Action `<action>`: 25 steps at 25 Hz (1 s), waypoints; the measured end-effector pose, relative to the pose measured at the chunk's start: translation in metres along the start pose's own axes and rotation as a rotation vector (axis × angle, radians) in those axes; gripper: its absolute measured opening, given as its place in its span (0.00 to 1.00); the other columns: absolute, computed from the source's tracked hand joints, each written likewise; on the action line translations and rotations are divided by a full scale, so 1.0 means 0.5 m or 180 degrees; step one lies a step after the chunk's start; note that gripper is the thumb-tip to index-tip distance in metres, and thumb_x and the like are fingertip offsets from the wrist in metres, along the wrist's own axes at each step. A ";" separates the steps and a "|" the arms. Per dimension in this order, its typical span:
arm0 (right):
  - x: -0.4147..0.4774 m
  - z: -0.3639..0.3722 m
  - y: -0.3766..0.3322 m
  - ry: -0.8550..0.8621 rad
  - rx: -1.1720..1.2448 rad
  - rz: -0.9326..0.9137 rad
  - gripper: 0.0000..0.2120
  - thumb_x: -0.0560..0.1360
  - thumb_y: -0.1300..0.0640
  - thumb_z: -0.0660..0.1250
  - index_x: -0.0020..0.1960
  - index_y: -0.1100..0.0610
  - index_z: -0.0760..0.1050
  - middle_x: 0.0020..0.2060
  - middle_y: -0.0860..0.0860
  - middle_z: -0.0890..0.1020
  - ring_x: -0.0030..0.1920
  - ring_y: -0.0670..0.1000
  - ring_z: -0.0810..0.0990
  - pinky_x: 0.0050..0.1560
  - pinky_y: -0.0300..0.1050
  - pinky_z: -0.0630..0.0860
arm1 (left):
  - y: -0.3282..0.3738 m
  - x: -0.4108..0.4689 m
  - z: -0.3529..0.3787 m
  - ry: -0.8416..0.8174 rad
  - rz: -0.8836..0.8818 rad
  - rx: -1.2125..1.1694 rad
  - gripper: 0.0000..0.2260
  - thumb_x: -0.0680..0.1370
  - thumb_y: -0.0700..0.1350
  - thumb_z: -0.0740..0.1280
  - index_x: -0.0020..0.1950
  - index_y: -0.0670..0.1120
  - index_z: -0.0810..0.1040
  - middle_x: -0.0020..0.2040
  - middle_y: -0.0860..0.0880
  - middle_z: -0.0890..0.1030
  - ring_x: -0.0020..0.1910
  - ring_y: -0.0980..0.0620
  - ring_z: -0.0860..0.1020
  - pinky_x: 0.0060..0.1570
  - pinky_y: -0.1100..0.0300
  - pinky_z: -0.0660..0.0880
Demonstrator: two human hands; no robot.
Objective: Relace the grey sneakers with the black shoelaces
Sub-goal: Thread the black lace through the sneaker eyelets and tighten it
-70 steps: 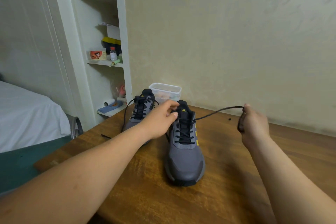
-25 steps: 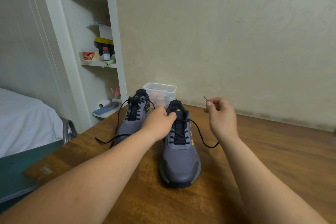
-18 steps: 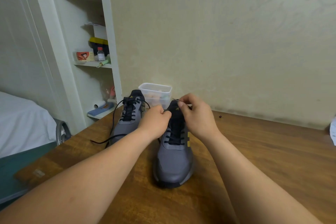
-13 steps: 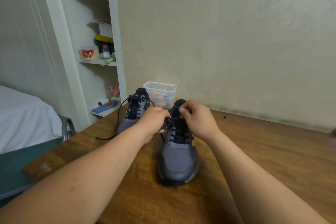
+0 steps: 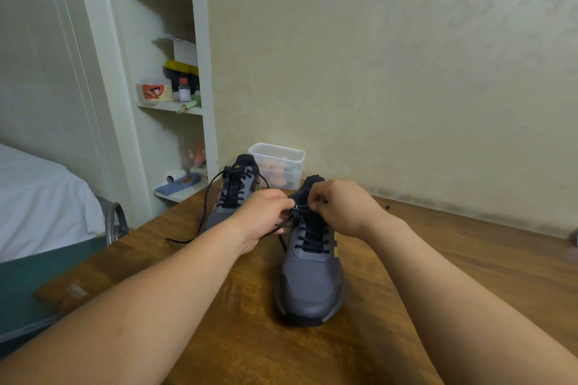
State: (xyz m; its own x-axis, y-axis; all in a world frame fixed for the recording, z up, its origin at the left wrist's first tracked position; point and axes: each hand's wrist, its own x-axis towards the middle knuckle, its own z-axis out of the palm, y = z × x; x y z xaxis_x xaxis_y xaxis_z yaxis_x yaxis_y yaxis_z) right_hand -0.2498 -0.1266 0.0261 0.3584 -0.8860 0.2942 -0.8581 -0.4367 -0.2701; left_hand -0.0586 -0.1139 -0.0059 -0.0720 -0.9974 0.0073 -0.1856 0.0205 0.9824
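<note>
Two grey sneakers stand on the wooden table (image 5: 469, 262), toes toward me. The near sneaker (image 5: 311, 281) has a black shoelace (image 5: 308, 237) crossed through its eyelets. My left hand (image 5: 264, 217) grips one strand of that lace at the left of the tongue. My right hand (image 5: 341, 206) pinches the lace's tip by the top eyelets. Both hands meet above the tongue and hide the upper eyelets. The far sneaker (image 5: 233, 197) stands behind my left hand, and its loose black lace (image 5: 205, 212) trails onto the table.
A clear plastic tub (image 5: 276, 164) stands against the wall behind the sneakers. White shelves (image 5: 169, 106) with small items rise at the back left, beside a bed (image 5: 34, 197). A small dark bead (image 5: 388, 206) lies on the table at the right.
My right hand drew the lace out to the right, then came back to the tongue. Both hands now work together at the top eyelets. My left hand stayed at the near sneaker.
</note>
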 end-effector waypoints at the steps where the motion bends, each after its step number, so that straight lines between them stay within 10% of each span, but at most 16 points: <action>1: 0.001 0.000 -0.001 0.0005 0.0012 0.0010 0.05 0.80 0.56 0.67 0.48 0.48 0.80 0.45 0.48 0.83 0.46 0.54 0.80 0.46 0.50 0.79 | -0.003 0.002 -0.002 -0.0022 0.0012 0.0015 0.09 0.85 0.45 0.66 0.45 0.48 0.80 0.52 0.41 0.87 0.55 0.41 0.86 0.58 0.46 0.81; 7: 0.000 0.007 0.006 0.0051 0.0310 0.0091 0.05 0.81 0.54 0.67 0.51 0.49 0.82 0.46 0.47 0.84 0.48 0.52 0.82 0.50 0.52 0.81 | -0.008 0.002 -0.005 -0.0108 0.0034 -0.0028 0.08 0.85 0.47 0.66 0.46 0.48 0.79 0.42 0.51 0.87 0.43 0.54 0.85 0.57 0.48 0.81; 25: 0.000 0.010 -0.013 0.0151 0.0552 0.0171 0.06 0.81 0.52 0.67 0.45 0.46 0.79 0.39 0.43 0.81 0.43 0.51 0.80 0.46 0.50 0.80 | 0.012 0.018 0.024 0.0700 0.0685 0.1489 0.06 0.80 0.48 0.71 0.45 0.47 0.80 0.41 0.48 0.83 0.43 0.47 0.81 0.46 0.50 0.78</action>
State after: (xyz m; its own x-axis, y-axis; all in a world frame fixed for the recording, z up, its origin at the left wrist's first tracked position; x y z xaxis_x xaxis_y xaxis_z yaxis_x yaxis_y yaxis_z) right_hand -0.2424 -0.1248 0.0230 0.2926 -0.9022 0.3169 -0.7977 -0.4130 -0.4394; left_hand -0.0723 -0.1220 -0.0024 0.0404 -0.9572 0.2864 -0.6079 0.2039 0.7674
